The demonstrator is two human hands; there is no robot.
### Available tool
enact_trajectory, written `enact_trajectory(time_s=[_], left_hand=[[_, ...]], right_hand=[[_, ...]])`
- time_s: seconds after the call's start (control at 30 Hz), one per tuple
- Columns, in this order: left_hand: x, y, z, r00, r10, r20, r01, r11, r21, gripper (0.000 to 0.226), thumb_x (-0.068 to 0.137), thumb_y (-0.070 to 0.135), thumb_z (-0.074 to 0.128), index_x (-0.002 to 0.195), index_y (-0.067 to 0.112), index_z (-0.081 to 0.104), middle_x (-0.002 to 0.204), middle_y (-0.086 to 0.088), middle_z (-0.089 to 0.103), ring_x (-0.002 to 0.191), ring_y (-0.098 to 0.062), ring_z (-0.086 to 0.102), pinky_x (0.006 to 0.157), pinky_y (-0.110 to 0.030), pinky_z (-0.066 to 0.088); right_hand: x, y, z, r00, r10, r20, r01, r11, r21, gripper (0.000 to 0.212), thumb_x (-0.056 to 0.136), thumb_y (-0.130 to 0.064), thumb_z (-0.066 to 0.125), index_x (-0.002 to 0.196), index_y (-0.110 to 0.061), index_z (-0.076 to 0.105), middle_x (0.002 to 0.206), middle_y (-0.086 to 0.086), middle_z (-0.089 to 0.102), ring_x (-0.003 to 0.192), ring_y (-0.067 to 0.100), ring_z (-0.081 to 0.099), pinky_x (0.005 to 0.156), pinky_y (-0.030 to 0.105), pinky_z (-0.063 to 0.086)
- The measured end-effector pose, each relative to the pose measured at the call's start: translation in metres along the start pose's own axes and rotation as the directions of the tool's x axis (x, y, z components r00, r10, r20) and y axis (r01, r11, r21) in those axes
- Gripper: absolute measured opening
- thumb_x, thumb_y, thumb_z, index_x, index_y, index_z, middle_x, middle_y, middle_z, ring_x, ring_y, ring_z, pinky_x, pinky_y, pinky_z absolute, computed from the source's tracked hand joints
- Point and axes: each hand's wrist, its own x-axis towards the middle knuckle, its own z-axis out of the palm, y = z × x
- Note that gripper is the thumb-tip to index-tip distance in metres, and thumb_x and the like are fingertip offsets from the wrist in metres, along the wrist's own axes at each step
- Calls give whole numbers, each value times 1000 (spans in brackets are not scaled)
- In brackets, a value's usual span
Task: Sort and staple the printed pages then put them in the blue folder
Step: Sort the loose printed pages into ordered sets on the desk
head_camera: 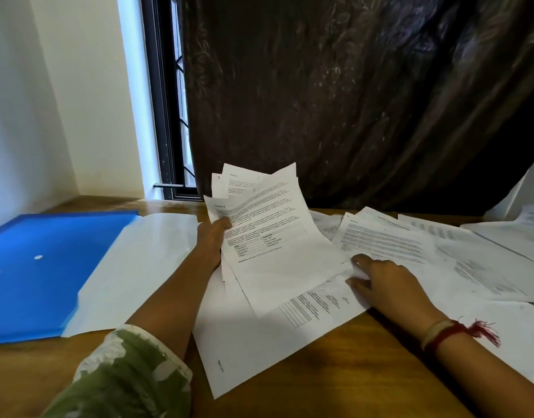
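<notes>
My left hand (213, 239) grips a fanned bundle of printed pages (268, 224), raised off the table and tilted upward. My right hand (386, 282) rests palm down on a loose printed sheet (289, 330) lying on the table, its fingertips at the lower corner of the held bundle. More printed pages (410, 242) are spread across the table to the right. The blue folder (45, 267) lies open at the left, with its translucent white flap (133, 267) beside it. No stapler is in view.
A wooden table (335, 372) carries everything. A dark curtain (350, 101) hangs behind the papers, a window frame (166, 116) and a white wall (48, 101) stand at the back left. Further sheets (518, 230) lie at the far right edge.
</notes>
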Motion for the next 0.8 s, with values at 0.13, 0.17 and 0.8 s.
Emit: enact_trajectory(time_s=[0.13,0.17,0.8], left_hand=[[1,2,-2,1000,-16,-26,16,1000,13,33,85,-2,53,117,5,59,91,-11,67,74,-27,66,58,-33,53],[1,3,-2,1000,-16,-26,16,1000,15,32,85,-2,53,116,5,59,91,-11,67,74,-26,65,57,-32,52],[8,2,0,999,-10,42,4,988,153,15,89,0,51,98,10,58,102,-13,64,76,-25,63,67,-35,54]], right_hand=[[7,17,4,988,83,-130,-72,993,89,41,92,-34,61,129,-17,56,113,8,68,98,26,65,85,31,51],[10,21,2,980,129,-151,-110,985,130,40,92,-28,62,129,-14,57,113,12,68,97,29,65,86,34,51],[49,-33,11,713,-524,-467,572,819,-46,39,87,-11,48,122,-14,66,120,9,67,110,29,63,98,47,48]])
